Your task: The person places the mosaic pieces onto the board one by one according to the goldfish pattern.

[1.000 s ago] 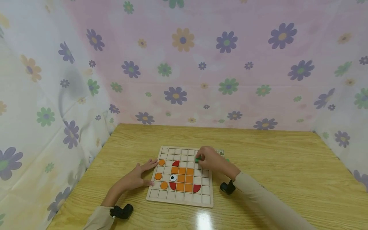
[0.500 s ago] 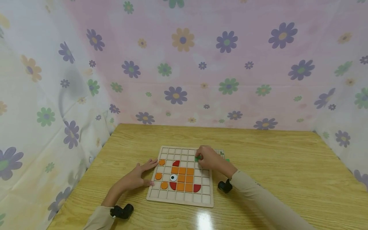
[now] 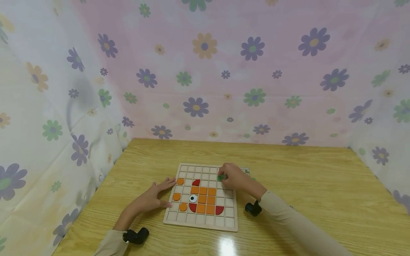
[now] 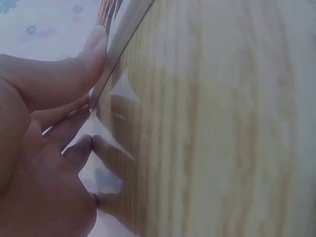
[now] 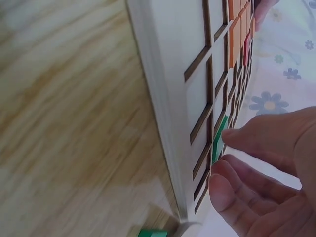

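Note:
A wooden grid board (image 3: 192, 224) lies on the table, with orange square tiles (image 3: 202, 199), orange discs (image 3: 180, 181), red quarter-circle tiles (image 3: 219, 210) and a white eye disc (image 3: 193, 198) in its cells. At its far right part my right hand (image 3: 236, 177) has thumb and fingertips at a green tile (image 3: 221, 177). In the right wrist view the green tile (image 5: 220, 139) sits at a cell between thumb and bent fingers. My left hand (image 3: 150, 197) is spread along the board's left edge, fingertips and thumb against it.
Behind my right hand, a small gridded card (image 3: 247, 170) shows past the board's far right corner. Another green piece (image 5: 152, 233) lies on the wood-grain table (image 3: 304, 185) just right of the board. Flowered cloth (image 3: 224, 81) hangs around the back and sides.
The green tile now looks flatter over its cell than a second ago. My right hand has shifted only slightly, and the left hand stays where it was.

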